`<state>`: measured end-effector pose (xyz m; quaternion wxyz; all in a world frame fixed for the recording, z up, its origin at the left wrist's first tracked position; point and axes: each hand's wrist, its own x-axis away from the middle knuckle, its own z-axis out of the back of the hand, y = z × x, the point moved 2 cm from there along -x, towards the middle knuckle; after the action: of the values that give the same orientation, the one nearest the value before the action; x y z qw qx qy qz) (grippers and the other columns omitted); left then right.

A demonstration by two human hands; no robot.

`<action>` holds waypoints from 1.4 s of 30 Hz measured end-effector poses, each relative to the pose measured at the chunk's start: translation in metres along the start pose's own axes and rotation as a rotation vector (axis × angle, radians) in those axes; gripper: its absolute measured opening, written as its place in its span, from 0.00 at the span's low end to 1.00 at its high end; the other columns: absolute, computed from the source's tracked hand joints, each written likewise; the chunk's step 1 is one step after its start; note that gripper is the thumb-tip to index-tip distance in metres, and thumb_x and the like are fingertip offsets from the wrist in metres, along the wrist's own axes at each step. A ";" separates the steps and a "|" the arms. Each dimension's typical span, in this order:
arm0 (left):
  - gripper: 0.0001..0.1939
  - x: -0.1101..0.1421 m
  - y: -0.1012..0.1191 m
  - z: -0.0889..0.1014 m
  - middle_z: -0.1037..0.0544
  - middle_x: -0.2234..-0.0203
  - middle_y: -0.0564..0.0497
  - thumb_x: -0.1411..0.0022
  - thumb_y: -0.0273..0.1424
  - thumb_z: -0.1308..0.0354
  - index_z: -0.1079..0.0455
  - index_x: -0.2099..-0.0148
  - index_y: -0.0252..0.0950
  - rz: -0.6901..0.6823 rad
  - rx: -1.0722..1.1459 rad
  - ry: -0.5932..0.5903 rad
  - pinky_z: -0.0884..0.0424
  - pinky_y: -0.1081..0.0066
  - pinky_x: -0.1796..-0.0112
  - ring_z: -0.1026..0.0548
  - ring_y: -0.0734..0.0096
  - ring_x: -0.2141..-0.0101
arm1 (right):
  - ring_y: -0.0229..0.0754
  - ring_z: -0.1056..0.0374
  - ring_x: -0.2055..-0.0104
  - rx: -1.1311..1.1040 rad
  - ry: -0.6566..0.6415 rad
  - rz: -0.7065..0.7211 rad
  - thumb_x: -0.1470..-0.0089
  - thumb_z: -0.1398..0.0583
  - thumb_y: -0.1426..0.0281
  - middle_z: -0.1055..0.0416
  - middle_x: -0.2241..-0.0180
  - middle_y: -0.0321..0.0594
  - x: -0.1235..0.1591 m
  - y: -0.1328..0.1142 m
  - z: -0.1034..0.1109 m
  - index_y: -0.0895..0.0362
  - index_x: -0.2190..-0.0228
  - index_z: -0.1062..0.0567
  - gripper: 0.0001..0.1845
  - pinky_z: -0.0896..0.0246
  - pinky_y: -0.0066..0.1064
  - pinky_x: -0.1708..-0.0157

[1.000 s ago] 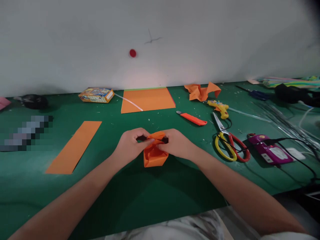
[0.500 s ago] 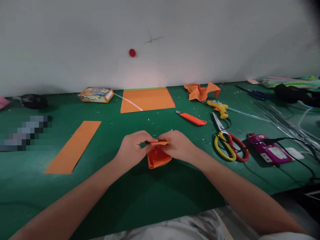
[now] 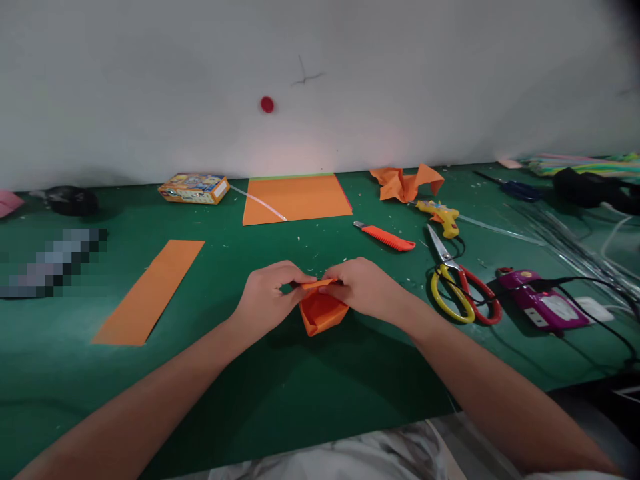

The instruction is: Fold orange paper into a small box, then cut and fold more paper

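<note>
Between my hands is a small folded box of orange paper (image 3: 325, 321), its hollow side facing me. My left hand (image 3: 274, 292) pinches the upper left edge with thumb and forefinger. On the upper right edge my right hand (image 3: 364, 288) is closed too, its fingertips partly hidden behind the paper. The box is held just above the green table. To the left lies a strip of orange paper (image 3: 150, 291). Beyond my right hand rests an orange utility knife (image 3: 387, 238), its blade end pointing left.
Scissors (image 3: 453, 283) with yellow and red handles lie right, beside a purple power adapter (image 3: 543, 300) with black cords. Farther back are a yellow glue gun (image 3: 440, 215), crumpled orange paper (image 3: 406, 183), stacked orange sheets (image 3: 297, 199) and a small printed box (image 3: 194, 189).
My right hand has shifted slightly right and its grip on the upper edge has moved. The paper box has turned a little, with a corner now pointing toward me.
</note>
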<state>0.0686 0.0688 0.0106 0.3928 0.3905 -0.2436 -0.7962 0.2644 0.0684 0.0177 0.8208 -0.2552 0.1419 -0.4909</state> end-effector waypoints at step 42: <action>0.09 -0.007 -0.020 0.009 0.21 0.75 0.52 0.41 0.35 0.41 0.27 0.71 0.36 0.226 -0.263 0.035 0.35 0.70 0.71 0.26 0.68 0.73 | 0.53 0.38 0.50 0.276 0.053 0.377 0.32 0.45 0.60 0.22 0.53 0.47 0.005 -0.025 -0.017 0.57 0.53 0.22 0.17 0.49 0.46 0.49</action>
<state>0.0552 0.0863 0.0050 0.5315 0.3195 -0.1728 -0.7652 0.2402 0.0492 0.0174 0.9211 -0.0963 0.1401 -0.3504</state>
